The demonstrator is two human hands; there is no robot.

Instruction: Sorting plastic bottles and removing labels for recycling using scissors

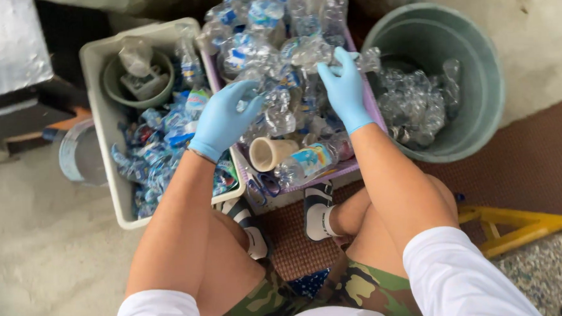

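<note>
Both my hands wear light blue gloves and reach into a purple basket (362, 97) heaped with crushed clear plastic bottles (269, 38). My left hand (224, 119) rests on the bottles near the basket's left side, fingers curled around one. My right hand (344, 89) grips a crumpled clear bottle (317, 52) near the basket's right rim. A beige paper cup (269, 153) and a labelled bottle (306, 161) lie at the basket's near end.
A white bin (102, 109) on the left holds torn blue labels and a small green bowl (140, 79). A green bucket (479, 61) on the right holds stripped clear bottles. A yellow metal frame (524, 224) lies at right. My knees and feet sit below the basket.
</note>
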